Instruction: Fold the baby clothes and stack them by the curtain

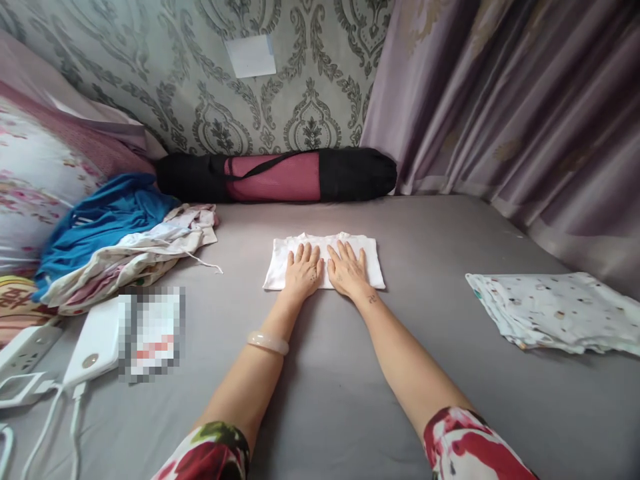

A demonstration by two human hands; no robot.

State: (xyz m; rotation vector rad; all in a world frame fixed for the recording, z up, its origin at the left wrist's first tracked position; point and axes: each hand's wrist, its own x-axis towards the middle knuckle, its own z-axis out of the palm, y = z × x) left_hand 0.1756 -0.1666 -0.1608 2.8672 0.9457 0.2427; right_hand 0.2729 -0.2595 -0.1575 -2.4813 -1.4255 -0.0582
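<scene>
A small white folded garment (324, 248) lies flat on the grey sheet, wider than it is deep. Its kind cannot be made out for certain; a curved edge like a neckline shows at the far side. My left hand (303, 272) rests palm down on its left half, fingers spread. On the right half lies my right hand (347, 268), also flat with the fingers apart. Both hands press on the cloth without gripping it, and they cover part of its near edge. A pale bangle (269, 343) circles my left forearm.
A stack of folded patterned cloths (560, 312) lies at right. To the left are a crumpled blue garment (107, 217), other loose clothes (150, 247), a white power bank (95, 340), cables and a power strip (27, 350). A black and red long bag (273, 177) lies along the wall.
</scene>
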